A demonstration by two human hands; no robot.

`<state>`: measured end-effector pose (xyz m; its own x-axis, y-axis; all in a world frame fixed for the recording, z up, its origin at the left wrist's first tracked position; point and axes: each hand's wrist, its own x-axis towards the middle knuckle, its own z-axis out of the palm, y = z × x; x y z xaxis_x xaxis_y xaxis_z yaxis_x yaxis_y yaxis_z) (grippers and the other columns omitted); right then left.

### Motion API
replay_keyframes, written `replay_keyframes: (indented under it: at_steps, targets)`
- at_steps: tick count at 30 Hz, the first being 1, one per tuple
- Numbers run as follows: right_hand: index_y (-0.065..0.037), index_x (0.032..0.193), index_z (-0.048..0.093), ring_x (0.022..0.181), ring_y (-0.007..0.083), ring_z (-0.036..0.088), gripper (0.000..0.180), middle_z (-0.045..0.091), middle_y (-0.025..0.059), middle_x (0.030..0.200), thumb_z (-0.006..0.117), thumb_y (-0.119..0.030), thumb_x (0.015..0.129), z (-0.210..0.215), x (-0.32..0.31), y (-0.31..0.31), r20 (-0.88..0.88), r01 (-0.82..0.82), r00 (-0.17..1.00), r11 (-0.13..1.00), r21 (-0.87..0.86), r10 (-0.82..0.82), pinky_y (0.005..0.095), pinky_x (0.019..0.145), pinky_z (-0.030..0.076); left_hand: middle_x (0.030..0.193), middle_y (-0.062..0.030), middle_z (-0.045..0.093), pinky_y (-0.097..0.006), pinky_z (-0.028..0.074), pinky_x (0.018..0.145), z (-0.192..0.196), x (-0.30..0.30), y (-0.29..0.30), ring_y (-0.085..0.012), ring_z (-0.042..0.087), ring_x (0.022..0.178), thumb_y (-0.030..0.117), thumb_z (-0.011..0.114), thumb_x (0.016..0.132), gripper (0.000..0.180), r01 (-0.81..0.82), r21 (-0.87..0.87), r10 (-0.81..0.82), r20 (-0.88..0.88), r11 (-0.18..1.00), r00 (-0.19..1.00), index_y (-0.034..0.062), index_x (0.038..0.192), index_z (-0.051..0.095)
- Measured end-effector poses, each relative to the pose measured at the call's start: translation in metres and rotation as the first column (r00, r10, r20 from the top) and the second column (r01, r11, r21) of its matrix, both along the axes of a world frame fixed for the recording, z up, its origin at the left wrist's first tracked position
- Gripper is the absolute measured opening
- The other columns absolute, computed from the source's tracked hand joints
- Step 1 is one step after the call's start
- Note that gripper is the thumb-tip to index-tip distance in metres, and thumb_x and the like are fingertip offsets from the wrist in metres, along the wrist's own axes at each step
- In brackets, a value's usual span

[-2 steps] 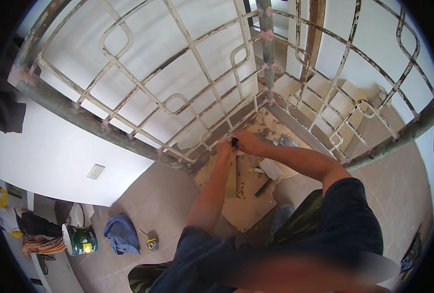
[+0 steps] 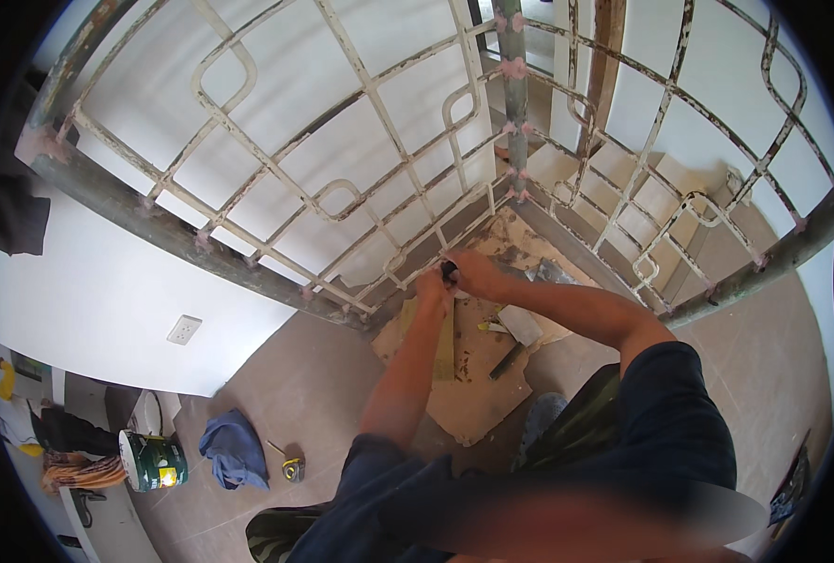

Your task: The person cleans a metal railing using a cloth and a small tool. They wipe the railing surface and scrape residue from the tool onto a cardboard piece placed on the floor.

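My two hands meet in front of the lower rail of a metal grille [image 2: 370, 89], whose cream paint is chipped. My left hand [image 2: 432, 284] is closed, its fingers curled at a small black object [image 2: 450, 273]. From the right, my right hand [image 2: 476, 276] closes on the same black object; its kind is too small to tell. Below the hands lies a worn sheet of cardboard [image 2: 468, 413]. A yellowish strip of board [image 2: 444, 352], a pale grey block [image 2: 521, 325], a dark bar [image 2: 507, 362] and a small yellow-handled tool [image 2: 493, 327] rest on it.
Thick greenish pipes [image 2: 163, 220] with pinkish patches at the joints frame the grille. On the floor at left are a blue cloth [image 2: 235, 450], a tape measure [image 2: 293, 469] and a green-and-white bucket [image 2: 154, 461]. A crumpled clear plastic bag [image 2: 552, 271] lies beyond my right forearm.
The black object between my hands has tilted slightly and shows a little more. My arms stay almost where they were.
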<state>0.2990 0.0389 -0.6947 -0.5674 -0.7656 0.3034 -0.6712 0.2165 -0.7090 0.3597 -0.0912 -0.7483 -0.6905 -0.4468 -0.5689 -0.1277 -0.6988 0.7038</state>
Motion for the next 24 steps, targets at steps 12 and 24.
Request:
replay_keyframes:
  at_steps: [12,24]
  targets:
    - [-0.001,0.096,0.062,0.090,0.0455,0.066,0.020,0.067,0.0226,0.090,0.068,-0.013,0.081,-0.025,-0.023,0.000,-0.051,-0.044,0.998,0.994,-0.101,0.039,0.0512,0.077,0.053,0.111,-0.0157,0.064,-0.045,0.051,0.095,0.033,0.006,-0.016,-0.0300,0.063,0.098,0.060,0.035,0.105,0.071,0.315,0.260,-0.262,-0.219,0.913,0.940,-0.0054,0.127,0.053]
    - [-0.007,0.097,0.062,0.076,0.0476,0.066,0.012,0.068,0.0218,0.077,0.068,-0.015,0.089,-0.008,-0.032,-0.003,-0.204,0.028,0.979,0.994,0.105,-0.006,0.0561,0.068,0.051,0.080,-0.0086,0.069,-0.034,0.051,0.058,0.011,-0.010,-0.048,-0.0195,0.065,0.066,0.023,0.064,0.093,0.023,0.337,-0.916,-0.459,0.209,0.216,0.864,0.0017,0.090,0.072]
